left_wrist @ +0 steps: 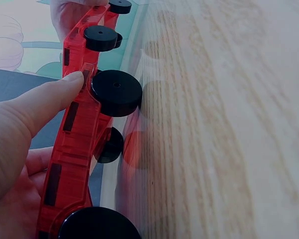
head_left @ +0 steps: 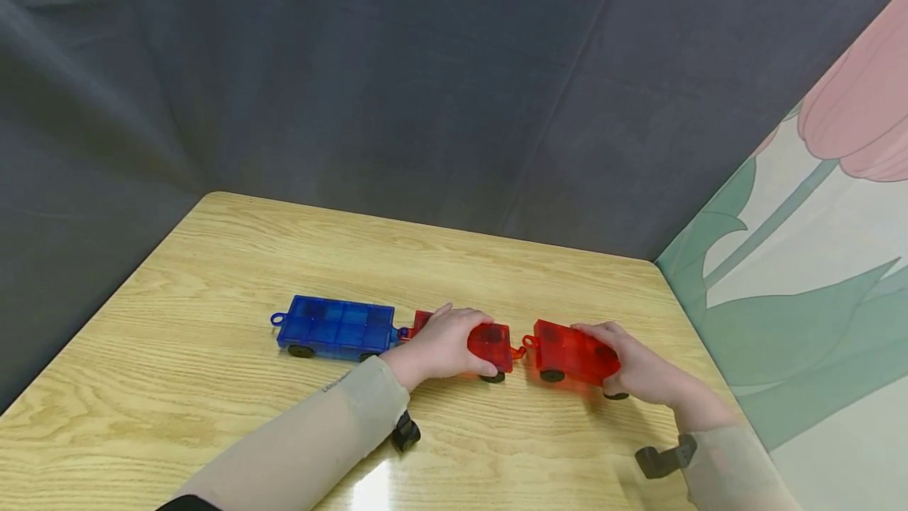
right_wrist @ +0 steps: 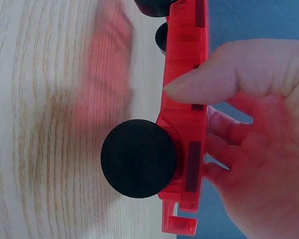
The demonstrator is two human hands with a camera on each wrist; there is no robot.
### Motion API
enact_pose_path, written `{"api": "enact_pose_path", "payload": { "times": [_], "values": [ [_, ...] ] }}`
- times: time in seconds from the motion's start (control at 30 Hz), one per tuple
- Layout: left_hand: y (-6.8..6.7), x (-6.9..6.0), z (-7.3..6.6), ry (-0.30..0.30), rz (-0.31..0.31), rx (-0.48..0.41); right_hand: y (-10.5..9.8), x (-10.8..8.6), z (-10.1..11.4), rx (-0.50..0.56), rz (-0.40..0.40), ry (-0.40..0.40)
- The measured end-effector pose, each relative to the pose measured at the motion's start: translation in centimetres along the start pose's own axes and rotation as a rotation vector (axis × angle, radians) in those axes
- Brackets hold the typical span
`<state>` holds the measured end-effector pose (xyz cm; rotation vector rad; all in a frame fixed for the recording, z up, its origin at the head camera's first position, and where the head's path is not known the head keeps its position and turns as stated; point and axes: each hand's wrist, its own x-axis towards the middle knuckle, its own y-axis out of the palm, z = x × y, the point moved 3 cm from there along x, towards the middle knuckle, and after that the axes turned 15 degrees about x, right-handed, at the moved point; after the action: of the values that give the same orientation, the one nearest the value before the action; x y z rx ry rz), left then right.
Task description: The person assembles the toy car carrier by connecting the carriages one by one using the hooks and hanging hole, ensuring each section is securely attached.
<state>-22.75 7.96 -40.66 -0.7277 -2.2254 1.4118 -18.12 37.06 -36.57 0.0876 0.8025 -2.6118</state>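
Three see-through toy train cars with black wheels stand in a row in the head view. My left hand (head_left: 445, 342) grips the middle red toy train car (head_left: 491, 347) from above, its thumb along the near side. With my right hand (head_left: 641, 365) I hold the other red toy train car (head_left: 567, 349) by its right end; its wheels look raised off the table. That car's ring (head_left: 529, 341) is close to the middle car's hook (head_left: 519, 352); whether they are joined I cannot tell. A blue toy train car (head_left: 336, 327) stands left of the middle car, its coupling meeting that car's end.
The wooden table (head_left: 213, 385) carries the cars. Dark cloth (head_left: 397, 85) rises behind its far edge and along the left. A wall panel with a tulip print (head_left: 816, 322) borders the right side, near my right arm.
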Motion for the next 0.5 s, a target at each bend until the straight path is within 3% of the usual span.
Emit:
{"api": "enact_pose_path", "payload": {
  "times": [0.5],
  "values": [
    [0.06, -0.05, 0.03, 0.000, 0.002, 0.001, 0.40, 0.21, -0.51, 0.010, 0.009, -0.002]
  ]
}}
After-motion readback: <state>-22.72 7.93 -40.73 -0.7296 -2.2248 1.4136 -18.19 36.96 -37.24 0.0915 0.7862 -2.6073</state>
